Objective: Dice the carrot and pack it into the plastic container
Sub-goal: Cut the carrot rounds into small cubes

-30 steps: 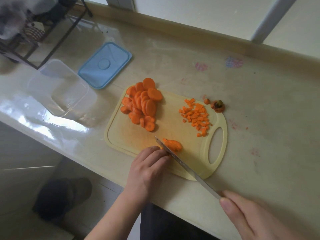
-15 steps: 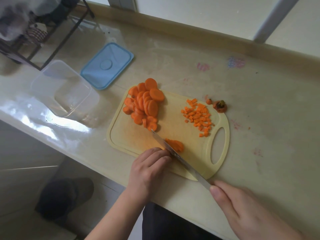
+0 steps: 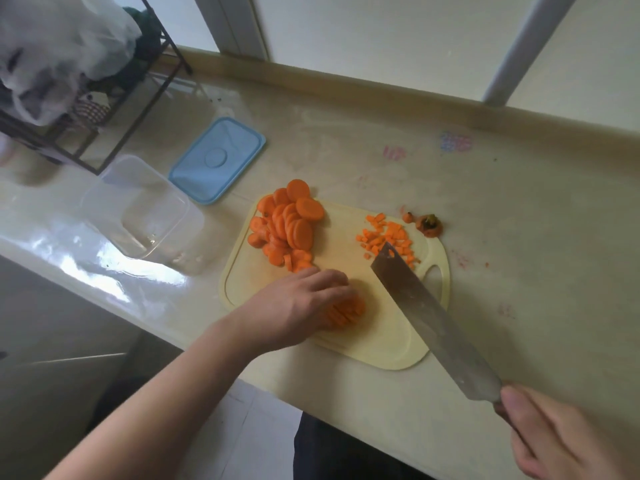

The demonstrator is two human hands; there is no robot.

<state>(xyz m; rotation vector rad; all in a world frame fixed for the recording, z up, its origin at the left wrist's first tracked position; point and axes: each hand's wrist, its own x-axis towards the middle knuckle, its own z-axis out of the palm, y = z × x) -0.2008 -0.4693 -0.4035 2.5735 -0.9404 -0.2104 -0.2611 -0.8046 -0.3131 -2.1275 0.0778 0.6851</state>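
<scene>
A pale yellow cutting board (image 3: 388,337) lies on the counter. A heap of round carrot slices (image 3: 287,223) sits at its far left and a small pile of diced carrot (image 3: 384,239) at its far right. My left hand (image 3: 301,303) curls over a stack of cut carrot strips (image 3: 348,311) near the board's front. My right hand (image 3: 561,441) grips the handle of a cleaver (image 3: 429,317), whose blade is lifted flat over the board's right side, tip near the dice. The clear plastic container (image 3: 145,213) stands open to the left.
A blue lid (image 3: 218,159) lies behind the container. Carrot end pieces (image 3: 427,225) sit on the counter past the board's far right corner. A black wire rack (image 3: 104,109) with a plastic bag occupies the far left. The counter's front edge runs just below the board.
The cleaver has lifted off the carrot strips and swung right, blade turned flat. My left hand has moved forward over the strips, gathering them.
</scene>
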